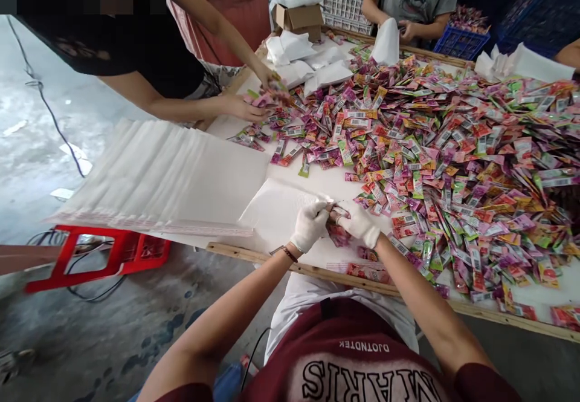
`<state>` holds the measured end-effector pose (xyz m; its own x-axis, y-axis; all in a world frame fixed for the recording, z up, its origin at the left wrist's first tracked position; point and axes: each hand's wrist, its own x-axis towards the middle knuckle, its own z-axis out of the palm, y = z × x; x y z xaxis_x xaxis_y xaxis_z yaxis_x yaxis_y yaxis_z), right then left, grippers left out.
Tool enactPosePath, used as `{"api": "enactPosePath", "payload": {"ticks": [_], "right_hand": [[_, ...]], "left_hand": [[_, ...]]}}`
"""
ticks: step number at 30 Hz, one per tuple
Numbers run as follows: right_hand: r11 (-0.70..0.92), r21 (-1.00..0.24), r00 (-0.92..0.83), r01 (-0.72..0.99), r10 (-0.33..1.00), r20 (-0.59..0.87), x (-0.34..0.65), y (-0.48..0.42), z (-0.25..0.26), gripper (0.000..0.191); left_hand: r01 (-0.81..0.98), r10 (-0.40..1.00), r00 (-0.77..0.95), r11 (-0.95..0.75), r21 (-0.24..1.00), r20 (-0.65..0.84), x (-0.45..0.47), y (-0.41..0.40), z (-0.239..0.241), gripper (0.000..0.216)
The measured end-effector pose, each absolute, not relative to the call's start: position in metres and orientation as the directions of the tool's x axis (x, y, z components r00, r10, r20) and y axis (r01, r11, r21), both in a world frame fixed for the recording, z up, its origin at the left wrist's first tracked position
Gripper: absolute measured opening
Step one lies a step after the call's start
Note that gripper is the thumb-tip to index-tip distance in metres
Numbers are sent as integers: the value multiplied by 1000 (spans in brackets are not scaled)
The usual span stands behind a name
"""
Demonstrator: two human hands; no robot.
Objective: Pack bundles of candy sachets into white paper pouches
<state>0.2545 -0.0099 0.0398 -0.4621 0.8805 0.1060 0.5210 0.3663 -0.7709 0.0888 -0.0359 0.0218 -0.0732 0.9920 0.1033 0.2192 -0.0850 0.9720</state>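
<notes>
The packet pile (453,166) runs off the right edge, and most of its print is too tiny to read. At its near left, fingers hide whatever's between the left grip (310,226) and right grip (361,222). Behind the pile, the gray-shirted person (423,3) gets cropped up top, and another person's arm (571,54) barely pokes in.

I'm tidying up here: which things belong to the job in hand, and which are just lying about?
Apparently part of the job:
- small packets
- stacked white bags
- white gloves, worn

Probably just lying about:
- dark cord, far left
- white scraps near it
</notes>
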Motion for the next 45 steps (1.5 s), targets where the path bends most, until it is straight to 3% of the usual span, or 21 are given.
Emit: {"api": "enactPosePath", "payload": {"ticks": [3, 6, 8, 11, 14, 17, 20, 25, 29, 39, 45], "right_hand": [[290, -899, -270, 329, 941, 205, 276, -5, 77, 31], [184, -970, -28, 159, 983, 182, 299, -7, 99, 29], [29, -997, -105, 76, 994, 21, 302, -9, 104, 30], [-134, -985, -255, 105, 954, -157, 288, -5, 112, 27], [-64, -978, -272, 198, 955, -118, 274, 3, 132, 21], [80, -951, -282, 299, 959, -8, 275, 10, 164, 19], [174, -903, -273, 393, 960, 66, 278, 13, 195, 27], [157, -919, -291, 361, 955, 48, 269, 17, 226, 22], [136, -933, -314, 333, 949, 27, 264, 20, 237, 18], [138, -954, -321, 268, 946, 47, 263, 13, 246, 29], [177, -926, -308, 333, 949, 70, 265, 4, 228, 39]], "left_hand": [[-228, 993, -120, -44, 973, 16, 77, -28, 49, 24], [-468, 994, -108, -37, 883, -16, 69, -21, 74, 29], [-516, 995, -100, -43, 856, -10, 71, -17, 87, 27], [-523, 999, -53, -36, 852, 9, 79, -15, 102, 25], [-358, 997, -47, -76, 931, 64, 79, -16, 119, 20], [-6, 985, -83, -154, 988, 153, 65, -17, 139, 15], [209, 979, -96, -155, 966, 178, 47, -16, 161, 9], [473, 960, 37, -263, 841, 279, 34, -11, 193, 15], [530, 951, 40, -281, 800, 308, 28, -1, 203, 19], [457, 978, 30, -199, 867, 208, 15, 9, 215, 15], [683, 927, 70, -314, 659, 369, 6, 13, 228, 20]]}}
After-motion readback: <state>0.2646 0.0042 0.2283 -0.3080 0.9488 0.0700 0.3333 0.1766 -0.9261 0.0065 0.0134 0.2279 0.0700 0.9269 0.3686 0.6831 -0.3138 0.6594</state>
